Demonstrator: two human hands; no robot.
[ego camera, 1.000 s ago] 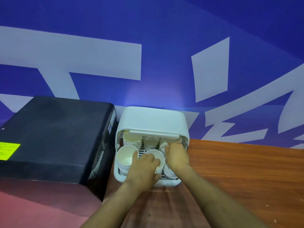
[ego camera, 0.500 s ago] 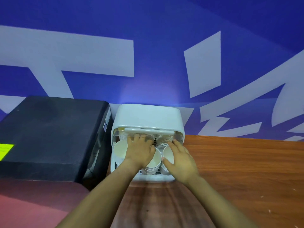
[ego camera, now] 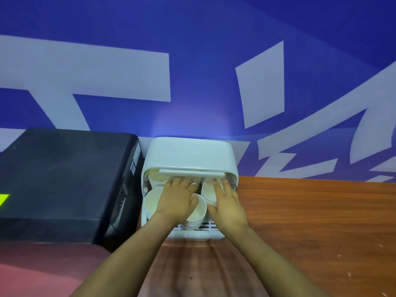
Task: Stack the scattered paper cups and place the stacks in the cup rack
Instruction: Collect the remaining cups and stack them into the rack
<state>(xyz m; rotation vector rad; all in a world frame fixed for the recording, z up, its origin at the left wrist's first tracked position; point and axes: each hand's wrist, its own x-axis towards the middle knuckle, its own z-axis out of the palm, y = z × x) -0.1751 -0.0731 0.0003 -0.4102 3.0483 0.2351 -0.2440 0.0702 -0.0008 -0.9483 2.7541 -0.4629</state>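
Cups (ego camera: pixel 196 213), light, thin-walled and crushable, stand stacked in the rack (ego camera: pixel 190 155) at 12 o'clock; left hand (ego camera: pixel 176 199) and right hand (ego camera: pixel 228 205) lie flat, fingers spread, on them; best held low around the stack walls.

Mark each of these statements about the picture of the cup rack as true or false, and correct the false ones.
1. Both hands reach into the white cup rack. True.
2. The left hand lies over cup stacks with its fingers straight. True.
3. The cup rack stands to the left of the black box. False: it stands to the right of it.
4. The right hand holds a single cup up above the rack. False: it rests flat on a cup stack inside the rack.
5. The table is wooden, with a reddish-brown top. True.
6. The rack holds no cups. False: several stacks stand in it.
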